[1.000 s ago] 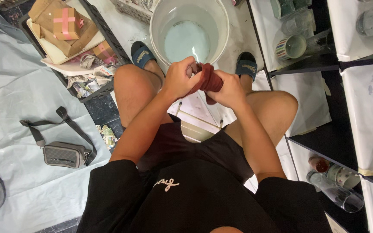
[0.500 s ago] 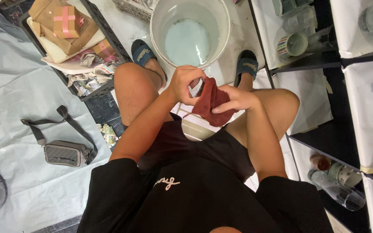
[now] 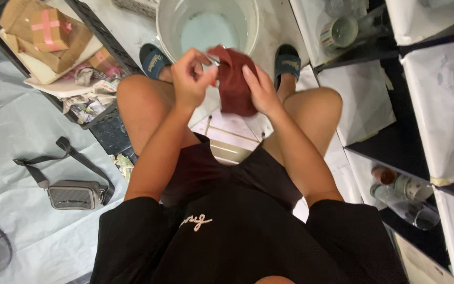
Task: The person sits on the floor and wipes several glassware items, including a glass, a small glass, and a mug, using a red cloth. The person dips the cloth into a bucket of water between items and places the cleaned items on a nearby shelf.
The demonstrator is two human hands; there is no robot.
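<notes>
Over at the far left, a grey pouch [image 3: 74, 194] with a dark strap lies on a pale sheet [image 3: 6, 137] spread on the floor, and behind it a black crate [image 3: 106, 58] holds cardboard boxes and crumpled paper. Next comes the seated person's left hand [image 3: 189, 79], fingers pinched on the upper edge of a dark red cloth [image 3: 235, 81] held above the knees. That cloth hangs between both hands, just in front of a white bucket [image 3: 169, 37] of water standing between two blue sandals. Against the cloth's right side the right hand [image 3: 261, 89] lies flat, fingers spread, gripping it. Farther right, black shelves [image 3: 395, 152] carry a striped mug [image 3: 337, 32] and some bottles.
</notes>
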